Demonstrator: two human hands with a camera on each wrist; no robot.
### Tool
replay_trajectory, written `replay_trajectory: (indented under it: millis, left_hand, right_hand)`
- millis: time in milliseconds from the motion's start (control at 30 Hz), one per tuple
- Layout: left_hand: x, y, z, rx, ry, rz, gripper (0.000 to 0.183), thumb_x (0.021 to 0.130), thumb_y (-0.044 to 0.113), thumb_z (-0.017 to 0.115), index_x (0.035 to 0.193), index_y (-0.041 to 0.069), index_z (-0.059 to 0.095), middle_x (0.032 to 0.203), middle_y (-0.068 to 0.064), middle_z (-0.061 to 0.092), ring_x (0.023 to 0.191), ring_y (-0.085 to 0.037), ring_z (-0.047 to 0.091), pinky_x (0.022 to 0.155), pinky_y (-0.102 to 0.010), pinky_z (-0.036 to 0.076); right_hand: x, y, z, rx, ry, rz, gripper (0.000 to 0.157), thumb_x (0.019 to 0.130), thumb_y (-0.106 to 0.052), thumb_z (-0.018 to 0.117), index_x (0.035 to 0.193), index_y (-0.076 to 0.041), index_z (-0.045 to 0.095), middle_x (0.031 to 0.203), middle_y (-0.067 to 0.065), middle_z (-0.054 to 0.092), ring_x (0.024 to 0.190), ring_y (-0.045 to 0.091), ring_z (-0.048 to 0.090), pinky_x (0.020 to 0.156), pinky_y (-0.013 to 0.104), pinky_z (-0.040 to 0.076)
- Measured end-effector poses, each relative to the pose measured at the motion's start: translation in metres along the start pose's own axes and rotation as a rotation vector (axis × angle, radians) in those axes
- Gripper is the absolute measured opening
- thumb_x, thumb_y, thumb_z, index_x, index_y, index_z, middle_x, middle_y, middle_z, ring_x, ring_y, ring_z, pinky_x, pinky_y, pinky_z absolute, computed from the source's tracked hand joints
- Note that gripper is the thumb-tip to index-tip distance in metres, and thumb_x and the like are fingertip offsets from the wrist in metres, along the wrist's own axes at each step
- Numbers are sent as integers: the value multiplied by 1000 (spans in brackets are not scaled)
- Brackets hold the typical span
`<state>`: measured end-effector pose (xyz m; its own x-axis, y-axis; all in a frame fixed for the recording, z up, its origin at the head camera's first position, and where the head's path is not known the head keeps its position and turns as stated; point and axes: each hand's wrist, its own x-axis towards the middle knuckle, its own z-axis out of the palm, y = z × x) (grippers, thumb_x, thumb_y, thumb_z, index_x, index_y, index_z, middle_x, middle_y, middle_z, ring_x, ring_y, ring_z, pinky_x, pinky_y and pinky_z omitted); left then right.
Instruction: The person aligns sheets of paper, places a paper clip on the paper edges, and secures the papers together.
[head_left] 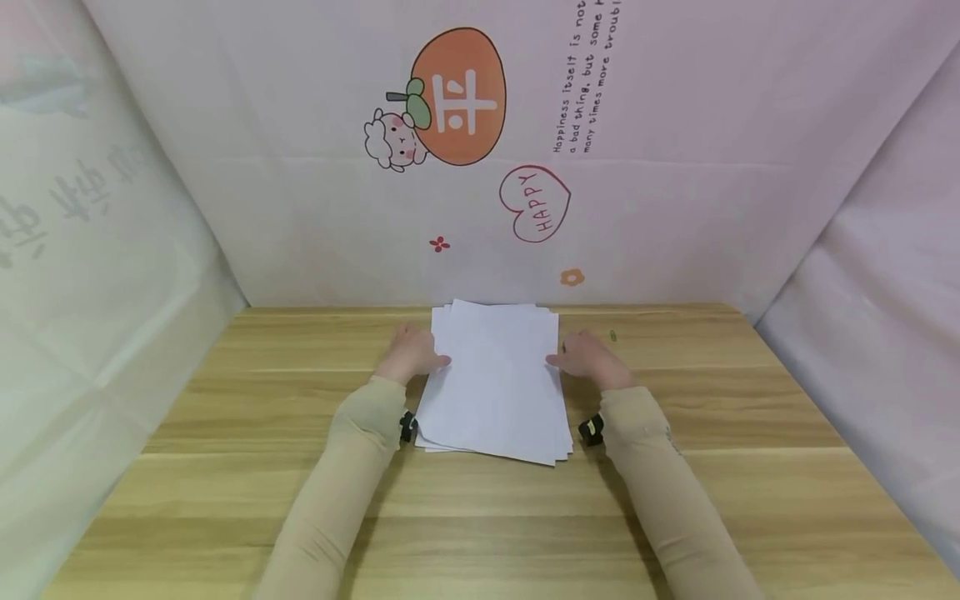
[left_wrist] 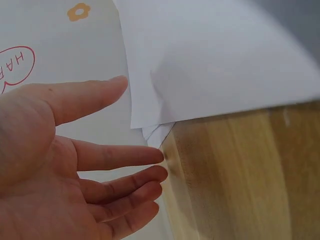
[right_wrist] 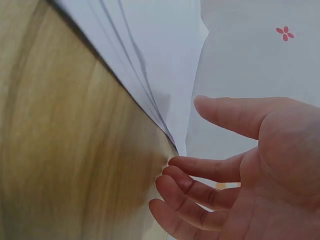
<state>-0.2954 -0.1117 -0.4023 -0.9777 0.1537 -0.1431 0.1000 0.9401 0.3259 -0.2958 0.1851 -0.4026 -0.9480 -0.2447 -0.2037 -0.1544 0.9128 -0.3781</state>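
A stack of white paper sheets (head_left: 491,383) lies on the wood-grain tabletop (head_left: 262,475), near its far edge and between the two hands; its sheets are unevenly squared, the top one turned a little askew so that its lower right corner juts out toward the person and other corners peep out behind and beside it; the left hand (head_left: 411,353) is at the stack's left edge, its thumb tip overlapping the paper in the head view; its fingers are relaxed and extended, clenched round nothing, with the thumb spread apart from them; the right hand (head_left: 587,357) mirrors it at the right edge, thumb tip at the paper's border, its fingers loosely bent and likewise released; whether either hand's fingertips actually press the sheets I cannot tell; both arms wear beige sleeves (head_left: 667,483), with a black wrist device (head_left: 591,430) showing beside the right cuff and another by the left; a small green paper clip (head_left: 613,336) lies on the tabletop beyond the right hand; behind stands a pale fabric backdrop (head_left: 675,225) printed with an orange fruit (head_left: 460,96), a little sheep (head_left: 395,142), a red heart (head_left: 536,203) reading "HAPPY", and two small flowers.
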Motion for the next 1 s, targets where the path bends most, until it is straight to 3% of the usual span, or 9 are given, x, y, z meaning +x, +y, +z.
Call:
replay_trajectory:
  millis: [100, 233, 400, 533, 633, 767, 867, 1000]
  left_hand:
    - [1, 0, -3, 11, -37, 28, 51, 90, 38, 62, 118, -4, 60, 124, -19, 58, 121, -35, 44, 107, -48, 31]
    - [0, -1, -7, -47, -84, 40, 55, 91, 39, 59, 127, -3, 55, 129, -19, 56, 122, -34, 47, 107, -48, 33]
    - [-5, -3, -15, -180, -132, 25, 58, 92, 38, 58, 135, 1, 48, 136, -18, 51, 124, -34, 48, 104, -50, 38]
    - [-7, -3, -19, -226, -158, 11, 56, 92, 40, 56, 134, 3, 48, 130, -16, 55, 112, -31, 53, 97, -48, 43]
    - [-5, -4, -19, -230, -156, 16, 55, 93, 40, 55, 133, 3, 49, 125, -15, 57, 103, -28, 53, 92, -47, 45]
    - [-1, -4, -17, -235, -121, 16, 48, 93, 37, 56, 127, 3, 54, 107, -12, 60, 88, -23, 53, 80, -39, 46]
    - [3, -2, -15, -269, -117, -33, 41, 92, 34, 58, 117, 2, 57, 86, -9, 54, 67, -19, 47, 64, -32, 42]
    - [7, 1, -11, -298, -117, -93, 39, 90, 30, 62, 112, -2, 58, 78, -7, 48, 54, -15, 40, 52, -28, 38]
  right_hand:
    - [3, 0, 0, 10, -8, 15, 39, 95, -31, 53, 62, -12, 43, 63, 1, 41, 58, 15, 37, 53, 27, 34]
    - [8, 0, -1, 10, -28, 60, 43, 96, -33, 49, 60, -13, 39, 61, 1, 38, 56, 14, 35, 56, 29, 35]
    - [14, -1, -3, -43, -59, 114, 41, 98, -39, 43, 72, -7, 47, 86, 14, 53, 79, 25, 49, 75, 37, 42]
    - [16, -2, -4, -41, -63, 127, 44, 98, -40, 42, 89, 1, 57, 99, 19, 56, 88, 27, 51, 82, 41, 42]
    - [13, -5, -5, 18, -63, 145, 44, 97, -40, 43, 77, -3, 53, 82, 12, 53, 71, 21, 50, 70, 35, 43]
    - [10, -8, -6, 96, -75, 191, 44, 96, -41, 44, 62, -14, 35, 65, 2, 40, 54, 14, 41, 55, 28, 38]
    - [9, -9, -6, 125, -75, 209, 45, 95, -42, 44, 61, -14, 34, 64, 0, 39, 54, 14, 43, 53, 26, 38]
    - [10, -11, -6, 156, -85, 212, 48, 95, -41, 44, 57, -14, 32, 55, -3, 35, 51, 14, 42, 52, 26, 39]
